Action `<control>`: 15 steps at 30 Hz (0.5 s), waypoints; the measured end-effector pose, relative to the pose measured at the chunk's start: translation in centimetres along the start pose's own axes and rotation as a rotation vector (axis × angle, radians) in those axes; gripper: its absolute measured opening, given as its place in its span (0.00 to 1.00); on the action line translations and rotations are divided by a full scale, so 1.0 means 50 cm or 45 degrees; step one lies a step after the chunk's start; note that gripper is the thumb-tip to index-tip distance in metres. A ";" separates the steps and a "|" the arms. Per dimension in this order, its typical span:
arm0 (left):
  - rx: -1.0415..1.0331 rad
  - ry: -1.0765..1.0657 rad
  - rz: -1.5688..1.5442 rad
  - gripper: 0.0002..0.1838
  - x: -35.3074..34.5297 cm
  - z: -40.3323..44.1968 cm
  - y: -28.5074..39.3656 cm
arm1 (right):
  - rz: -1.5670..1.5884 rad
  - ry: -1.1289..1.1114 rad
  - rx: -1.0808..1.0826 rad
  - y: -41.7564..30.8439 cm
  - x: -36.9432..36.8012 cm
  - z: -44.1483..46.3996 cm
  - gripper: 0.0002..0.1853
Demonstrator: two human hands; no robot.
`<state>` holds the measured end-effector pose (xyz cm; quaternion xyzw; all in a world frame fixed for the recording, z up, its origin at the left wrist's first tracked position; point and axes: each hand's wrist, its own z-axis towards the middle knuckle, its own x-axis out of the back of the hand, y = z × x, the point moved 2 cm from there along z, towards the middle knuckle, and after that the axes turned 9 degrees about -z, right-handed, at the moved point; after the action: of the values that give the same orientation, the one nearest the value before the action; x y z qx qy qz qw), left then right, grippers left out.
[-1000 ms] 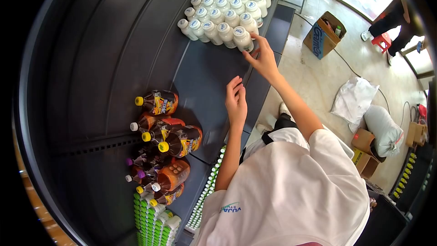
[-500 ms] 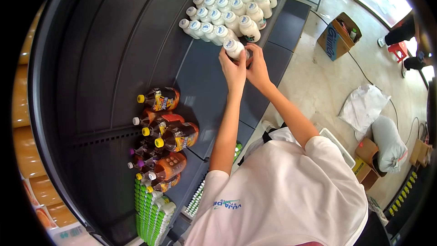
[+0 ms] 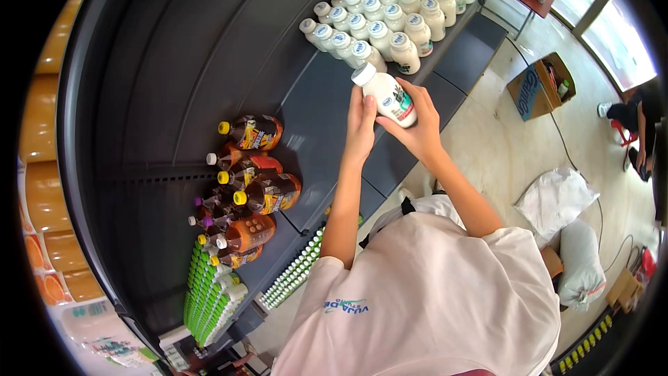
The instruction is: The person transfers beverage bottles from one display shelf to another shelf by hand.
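Observation:
A white milk bottle (image 3: 388, 96) with a white cap is tilted between my hands, its printed label facing up. My left hand (image 3: 360, 129) closes on its left side, thumb near the label. Around the bottle's base and right side, my right hand (image 3: 420, 125) is wrapped. Just beyond, rows of similar white bottles (image 3: 377, 30) stand upright on the dark grey shelf (image 3: 316, 104). The held bottle's cap is close to the nearest bottle in the front row; whether they touch I cannot tell.
Dark drink bottles (image 3: 275, 193) with coloured caps stand left on the shelf, above green-and-white packs (image 3: 209, 299). On the floor to the right are a cardboard box (image 3: 536, 90), a white sack (image 3: 554, 198) and a cable. Another person (image 3: 643, 122) is at the far right.
The bottle has come away from the row and been turned, so its label now shows. My right hand has shifted to its base. The camera view has moved slightly.

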<state>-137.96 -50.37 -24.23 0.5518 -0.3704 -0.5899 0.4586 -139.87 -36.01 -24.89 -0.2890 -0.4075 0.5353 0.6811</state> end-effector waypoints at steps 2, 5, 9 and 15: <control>-0.004 0.031 -0.087 0.27 -0.021 -0.018 0.026 | 0.030 0.001 0.044 -0.026 0.019 -0.006 0.40; -0.003 0.004 -0.180 0.29 -0.051 -0.035 0.063 | 0.060 0.012 0.088 -0.061 0.035 -0.015 0.40; -0.014 -0.102 -0.168 0.31 -0.062 -0.040 0.079 | 0.141 0.150 0.142 -0.071 0.039 -0.019 0.42; 0.007 -0.160 -0.220 0.31 -0.063 -0.023 0.074 | 0.138 0.178 0.102 -0.062 0.039 -0.017 0.41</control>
<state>-136.45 -48.42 -19.90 0.5448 -0.3509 -0.6597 0.3805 -137.42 -34.90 -22.24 -0.3199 -0.3209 0.5657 0.6889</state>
